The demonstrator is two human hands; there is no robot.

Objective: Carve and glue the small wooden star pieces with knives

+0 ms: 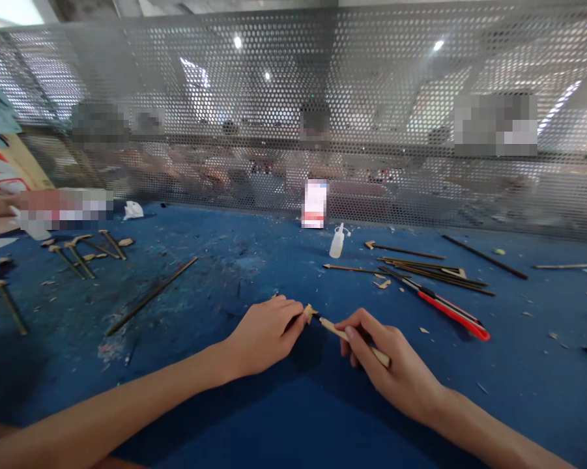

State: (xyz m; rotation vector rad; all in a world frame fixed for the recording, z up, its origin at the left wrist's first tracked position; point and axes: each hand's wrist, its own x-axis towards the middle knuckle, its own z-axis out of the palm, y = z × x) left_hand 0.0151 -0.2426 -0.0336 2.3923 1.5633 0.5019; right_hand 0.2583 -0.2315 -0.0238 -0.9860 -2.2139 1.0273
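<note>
At the middle of the blue table, my left hand point(268, 329) is closed, pinching a small pale yellowish piece point(309, 312) at its fingertips. My right hand point(381, 352) grips a slim tool with a pale wooden handle point(333, 327), held like a pen. The tool's dark tip meets or nearly meets the pale piece; whether it is a blade or a brush I cannot make out. Most of the small piece is hidden by my left fingers. To the right of my right hand lies a red and black utility knife point(452, 312), its blade pointing up and left.
A small white squeeze bottle point(338, 241) stands ahead, near a lit phone point(315, 204) by the perforated metal screen point(386, 169). Thin dark sticks point(434, 270) lie at right, another stick point(151, 296) at left. Several stick-like pieces with pale heads point(73, 251) and another person's arm point(0, 207) are farther left.
</note>
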